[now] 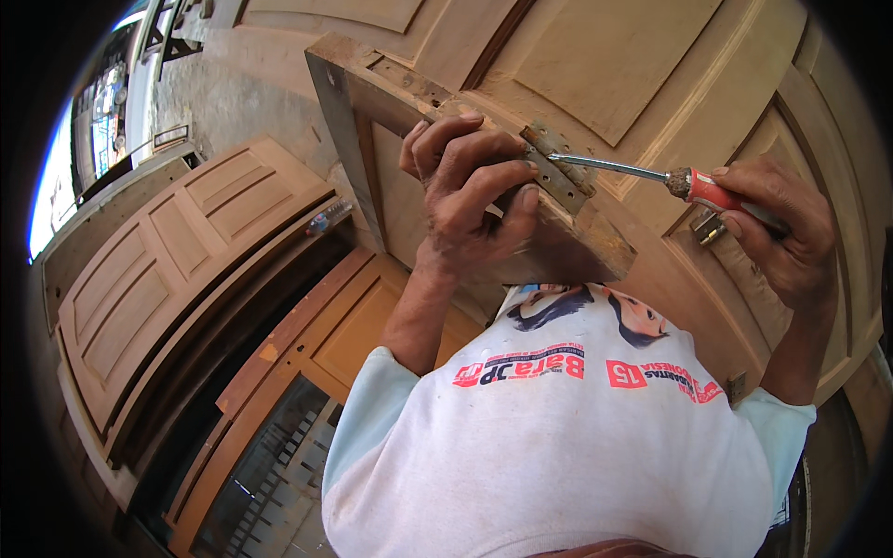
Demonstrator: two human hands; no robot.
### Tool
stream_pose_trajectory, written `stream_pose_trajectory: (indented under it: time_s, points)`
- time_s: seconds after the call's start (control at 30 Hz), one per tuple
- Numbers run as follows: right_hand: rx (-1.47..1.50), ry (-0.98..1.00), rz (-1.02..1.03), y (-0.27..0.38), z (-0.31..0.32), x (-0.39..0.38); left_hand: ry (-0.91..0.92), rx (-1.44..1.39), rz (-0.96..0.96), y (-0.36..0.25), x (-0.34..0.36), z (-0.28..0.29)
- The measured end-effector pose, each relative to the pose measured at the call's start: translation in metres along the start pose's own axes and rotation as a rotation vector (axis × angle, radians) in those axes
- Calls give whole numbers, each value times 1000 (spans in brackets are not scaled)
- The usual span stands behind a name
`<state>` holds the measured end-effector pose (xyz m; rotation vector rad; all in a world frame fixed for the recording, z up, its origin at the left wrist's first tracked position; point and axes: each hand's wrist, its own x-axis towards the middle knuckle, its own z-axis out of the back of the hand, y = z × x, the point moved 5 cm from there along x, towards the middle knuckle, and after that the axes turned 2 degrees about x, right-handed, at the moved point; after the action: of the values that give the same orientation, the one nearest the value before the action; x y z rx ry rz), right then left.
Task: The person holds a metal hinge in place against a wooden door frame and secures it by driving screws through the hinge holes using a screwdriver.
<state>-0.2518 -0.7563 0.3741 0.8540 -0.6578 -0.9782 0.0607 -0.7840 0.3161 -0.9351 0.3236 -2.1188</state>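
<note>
A wooden panel (586,244) with a thick edge stands tilted before me, a metal hinge (567,181) lying on that edge. My left hand (465,195) has its curled fingers on the edge, gripping it beside the hinge, with fingertips close to the screwdriver's tip. My right hand (781,223) is closed round the red handle of a screwdriver (609,166), whose shaft reaches leftward to a hole in the hinge. A small brass-coloured metal piece (707,230) shows just below the right hand, partly hidden; I cannot tell whether the hand holds it.
Large panelled doors (614,65) lie behind the work at the top and right. More pale wooden doors (195,242) are stacked at the left, above an orange-brown door (344,316) with a glazed section. A rough grey wall or floor (242,93) shows at upper left.
</note>
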Motion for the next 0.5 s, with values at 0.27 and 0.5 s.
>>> stream_pose_trajectory:
  time_s: [0.27, 0.5]
  points:
    - [-40, 8, 29, -3, -5, 14, 13, 1, 14, 1, -1, 0]
    - [-30, 8, 40, -3, -4, 17, 16, -10, 20, 2, -2, 0]
